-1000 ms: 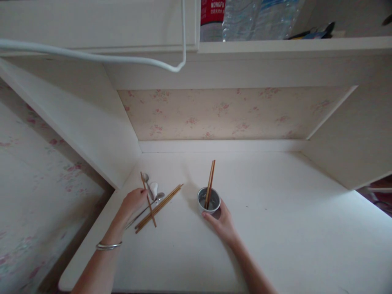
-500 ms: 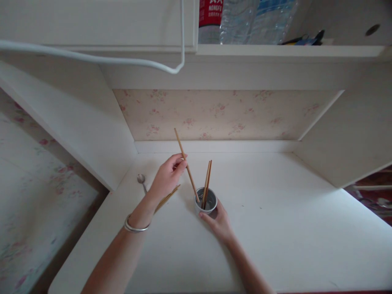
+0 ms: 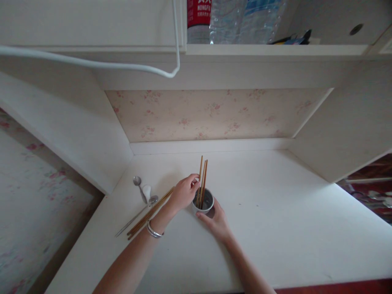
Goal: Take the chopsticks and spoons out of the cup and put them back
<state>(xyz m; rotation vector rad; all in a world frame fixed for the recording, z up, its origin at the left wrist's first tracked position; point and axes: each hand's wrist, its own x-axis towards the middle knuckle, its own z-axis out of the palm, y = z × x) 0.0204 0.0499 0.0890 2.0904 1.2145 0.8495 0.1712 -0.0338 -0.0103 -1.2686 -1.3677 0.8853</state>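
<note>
A grey round cup (image 3: 194, 208) stands on the white desk with several chopsticks (image 3: 205, 175) leaning upright inside it. My right hand (image 3: 217, 220) is wrapped round the cup's lower right side. At the cup's left rim, my left hand (image 3: 185, 191) pinches a chopstick (image 3: 200, 168) whose lower end is inside the cup. More chopsticks (image 3: 143, 220) lie in a bundle on the desk to the left, partly behind my left forearm. Beside them are a metal spoon (image 3: 137, 180), a white spoon (image 3: 147, 192) and a long-handled metal spoon (image 3: 134, 220).
White side panels (image 3: 101, 134) close in the desk (image 3: 275, 237) on both sides. Above it, a shelf (image 3: 269, 50) holds plastic bottles (image 3: 228, 24). A white cable (image 3: 122, 65) hangs across the upper left. The desk's front edge borders something red.
My left hand has moved right and down to the cup, and its chopstick now stands more upright beside the others. The spoons and chopstick bundle show more fully. The view has shifted slightly.
</note>
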